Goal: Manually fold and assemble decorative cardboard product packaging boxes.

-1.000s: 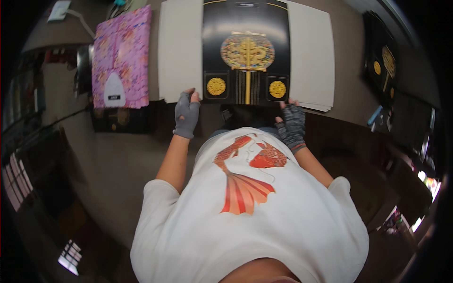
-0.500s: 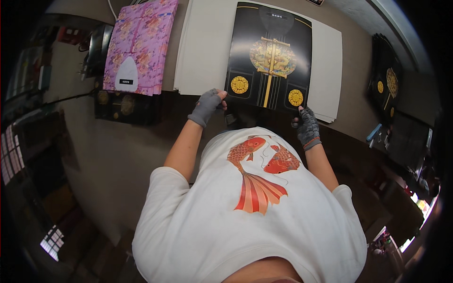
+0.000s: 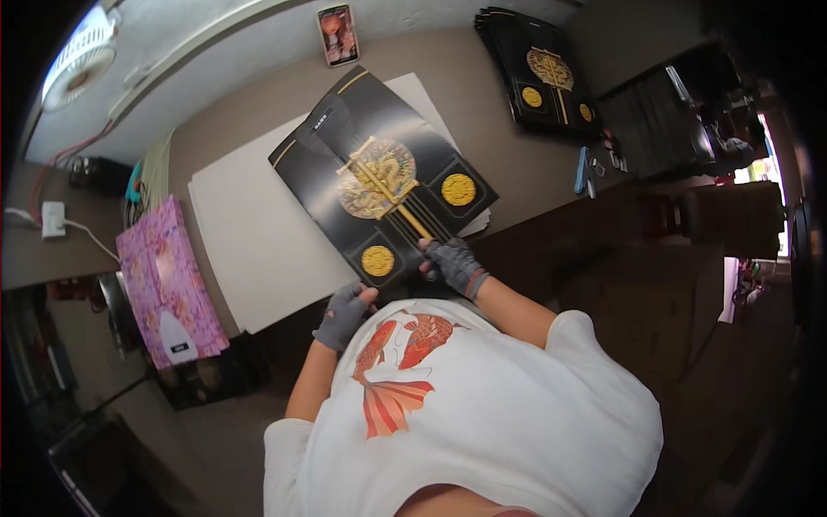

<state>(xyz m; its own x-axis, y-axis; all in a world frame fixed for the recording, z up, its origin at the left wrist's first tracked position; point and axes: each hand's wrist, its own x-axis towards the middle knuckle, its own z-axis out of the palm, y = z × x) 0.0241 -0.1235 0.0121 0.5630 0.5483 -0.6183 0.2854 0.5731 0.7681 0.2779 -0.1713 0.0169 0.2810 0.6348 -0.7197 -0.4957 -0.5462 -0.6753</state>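
Turned to a slant, the black sheet (image 3: 384, 183) with gold pictures sits in the middle of the frame, on top of the white sheets (image 3: 245, 237); half a second ago it lay straight with them. The right hand (image 3: 453, 264) has gone from the sheet's lower right corner to the middle of its lower edge. Its fingers seem to touch there, but whether they pinch is hard to tell. The left hand (image 3: 344, 315) is by the sheet's lowest corner, fingers bent, and its hold cannot be told either. The step in hand looks like turning the sheet. The next move seems to call for a sure hold on that edge.
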